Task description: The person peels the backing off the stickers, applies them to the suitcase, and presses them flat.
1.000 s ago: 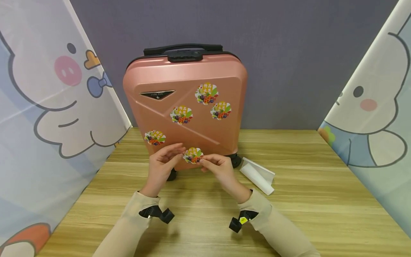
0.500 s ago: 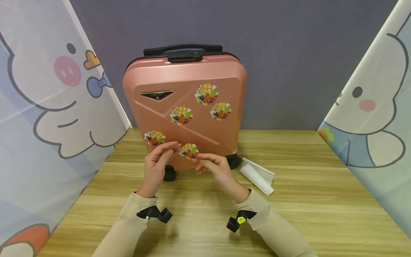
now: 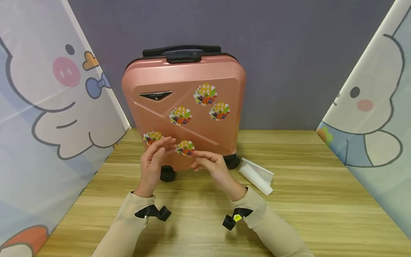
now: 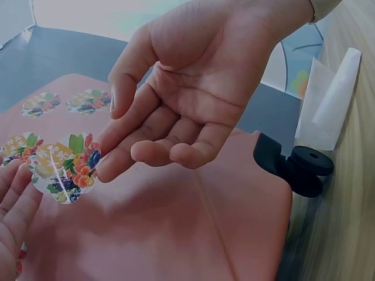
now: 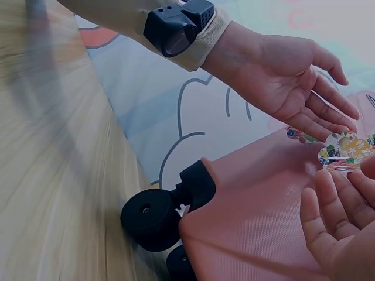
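A round fruit sticker is between the two hands, before the lower part of a pink suitcase. The right hand touches the sticker's right edge with its extended fingertips; its thumb stands apart from the sticker in the left wrist view. At the sticker's other side is the left hand, fingers stretched and thumb apart. In the left wrist view its fingers meet the sticker's edge. Whether the sticker lies against the shell is hard to tell. Several like stickers are on the suitcase front.
The suitcase stands upright on a wood-grain table, its black wheels toward the person. A curled white backing sheet lies right of it. A grey wall rises behind, with cartoon-printed cloths at both sides.
Both hands and the sticker have moved left and slightly up along the suitcase. The right thumb and index, earlier pinching the sticker, have loosened. The backing sheet has stayed in place.
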Action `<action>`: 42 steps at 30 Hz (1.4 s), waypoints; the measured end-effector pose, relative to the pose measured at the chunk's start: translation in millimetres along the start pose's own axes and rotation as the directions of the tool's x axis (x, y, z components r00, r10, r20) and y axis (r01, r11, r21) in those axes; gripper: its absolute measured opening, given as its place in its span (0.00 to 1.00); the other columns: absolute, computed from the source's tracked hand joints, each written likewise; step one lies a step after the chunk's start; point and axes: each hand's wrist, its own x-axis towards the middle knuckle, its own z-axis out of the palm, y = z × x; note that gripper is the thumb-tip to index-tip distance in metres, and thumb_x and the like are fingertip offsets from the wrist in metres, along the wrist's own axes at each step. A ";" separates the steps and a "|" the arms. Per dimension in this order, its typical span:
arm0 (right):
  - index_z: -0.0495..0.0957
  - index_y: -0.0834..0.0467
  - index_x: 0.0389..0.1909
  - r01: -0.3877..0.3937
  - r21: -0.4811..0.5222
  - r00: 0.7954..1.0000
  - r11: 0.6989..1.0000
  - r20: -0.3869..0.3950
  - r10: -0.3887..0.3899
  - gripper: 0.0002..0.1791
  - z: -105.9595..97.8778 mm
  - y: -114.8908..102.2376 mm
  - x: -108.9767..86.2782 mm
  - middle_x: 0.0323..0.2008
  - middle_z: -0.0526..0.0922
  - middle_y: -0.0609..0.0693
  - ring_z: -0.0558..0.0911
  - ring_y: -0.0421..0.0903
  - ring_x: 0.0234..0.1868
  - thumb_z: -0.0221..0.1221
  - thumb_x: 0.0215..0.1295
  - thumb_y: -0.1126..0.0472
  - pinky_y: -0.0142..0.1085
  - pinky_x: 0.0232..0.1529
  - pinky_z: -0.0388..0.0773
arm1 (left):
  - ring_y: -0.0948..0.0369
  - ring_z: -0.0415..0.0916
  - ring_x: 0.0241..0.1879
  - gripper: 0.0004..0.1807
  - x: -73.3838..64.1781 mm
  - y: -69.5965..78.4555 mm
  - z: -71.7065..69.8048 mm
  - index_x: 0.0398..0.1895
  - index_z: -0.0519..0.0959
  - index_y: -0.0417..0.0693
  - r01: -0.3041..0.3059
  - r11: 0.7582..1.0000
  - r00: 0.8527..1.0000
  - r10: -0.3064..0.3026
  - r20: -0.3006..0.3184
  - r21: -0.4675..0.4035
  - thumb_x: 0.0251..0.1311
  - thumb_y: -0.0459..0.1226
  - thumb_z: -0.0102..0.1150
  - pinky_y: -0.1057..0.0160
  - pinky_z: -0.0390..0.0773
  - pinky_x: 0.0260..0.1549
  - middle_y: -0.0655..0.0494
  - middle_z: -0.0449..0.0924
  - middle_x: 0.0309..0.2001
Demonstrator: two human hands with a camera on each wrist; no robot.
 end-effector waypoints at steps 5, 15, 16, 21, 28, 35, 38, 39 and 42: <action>0.70 0.82 0.57 -0.007 -0.013 1.000 1.000 0.007 0.008 0.20 2.9 -0.5 3.2 0.40 0.81 0.76 0.86 0.41 0.32 0.53 0.69 0.72 0.36 0.37 0.83 | 0.56 0.80 0.51 0.19 2.5 1.2 -0.5 0.59 0.75 0.29 -0.013 0.999 1.000 0.013 -0.009 -0.029 0.74 0.30 0.39 0.60 0.77 0.55 0.49 0.81 0.54; 0.68 0.80 0.61 -0.014 -0.002 0.999 1.000 0.031 0.014 0.22 8.4 -0.5 8.8 0.52 0.73 0.81 0.85 0.40 0.35 0.52 0.69 0.72 0.37 0.39 0.83 | 0.56 0.79 0.52 0.19 4.9 1.6 -3.5 0.59 0.74 0.28 -0.036 0.999 0.999 0.037 -0.033 0.037 0.73 0.31 0.40 0.60 0.76 0.56 0.47 0.78 0.57; 0.68 0.80 0.61 -0.016 -0.002 0.999 1.000 0.030 0.016 0.23 8.8 -0.4 9.5 0.52 0.74 0.80 0.85 0.40 0.35 0.52 0.69 0.71 0.38 0.39 0.83 | 0.57 0.79 0.52 0.19 4.9 1.6 -3.9 0.59 0.74 0.28 -0.038 0.998 0.998 0.040 -0.037 0.058 0.73 0.31 0.40 0.60 0.76 0.56 0.46 0.78 0.58; 0.70 0.77 0.62 -0.027 -0.013 0.999 1.000 0.030 0.027 0.25 9.3 2.4 13.1 0.51 0.79 0.74 0.86 0.42 0.35 0.54 0.67 0.68 0.42 0.40 0.84 | 0.57 0.79 0.52 0.19 5.9 2.0 -4.7 0.58 0.71 0.25 -0.055 0.992 0.997 0.061 -0.056 0.110 0.72 0.31 0.40 0.61 0.76 0.56 0.43 0.73 0.60; 0.69 0.76 0.63 -0.021 -0.024 0.999 0.999 0.039 0.022 0.26 11.1 3.4 14.9 0.51 0.80 0.72 0.86 0.45 0.36 0.54 0.67 0.67 0.49 0.42 0.84 | 0.58 0.79 0.52 0.19 8.0 0.2 -3.4 0.56 0.69 0.20 -0.091 0.986 0.994 0.098 -0.049 0.141 0.70 0.29 0.41 0.62 0.76 0.55 0.41 0.71 0.60; 0.69 0.75 0.64 -0.022 -0.044 0.999 0.999 0.042 0.024 0.25 13.6 2.3 16.5 0.53 0.79 0.72 0.86 0.45 0.37 0.54 0.68 0.70 0.54 0.43 0.82 | 0.57 0.78 0.53 0.19 9.5 -1.1 -2.9 0.55 0.68 0.18 -0.114 0.983 0.992 0.122 -0.040 0.146 0.69 0.28 0.42 0.61 0.76 0.56 0.41 0.71 0.60; 0.69 0.75 0.64 -0.026 -0.046 0.999 0.999 0.042 0.028 0.25 13.4 3.0 17.7 0.52 0.79 0.72 0.86 0.44 0.37 0.54 0.68 0.70 0.58 0.44 0.80 | 0.56 0.78 0.53 0.18 10.0 -1.7 -2.7 0.55 0.68 0.18 -0.125 0.981 0.991 0.131 -0.031 0.147 0.69 0.28 0.42 0.61 0.76 0.56 0.40 0.71 0.60; 0.69 0.74 0.64 -0.028 -0.046 0.999 0.999 0.040 0.030 0.25 13.2 3.3 18.1 0.51 0.80 0.71 0.85 0.44 0.37 0.54 0.68 0.69 0.59 0.44 0.80 | 0.56 0.77 0.54 0.18 10.1 -2.0 -2.6 0.54 0.68 0.17 -0.130 0.980 0.990 0.135 -0.027 0.148 0.70 0.28 0.42 0.60 0.76 0.57 0.40 0.70 0.60; 0.70 0.74 0.64 -0.034 -0.043 0.999 0.998 0.033 0.035 0.26 12.6 4.2 19.1 0.48 0.82 0.70 0.85 0.44 0.36 0.54 0.67 0.68 0.56 0.43 0.81 | 0.56 0.77 0.53 0.18 10.2 -2.7 -1.7 0.54 0.67 0.16 -0.138 0.978 0.990 0.142 -0.017 0.159 0.70 0.29 0.43 0.60 0.76 0.57 0.40 0.70 0.60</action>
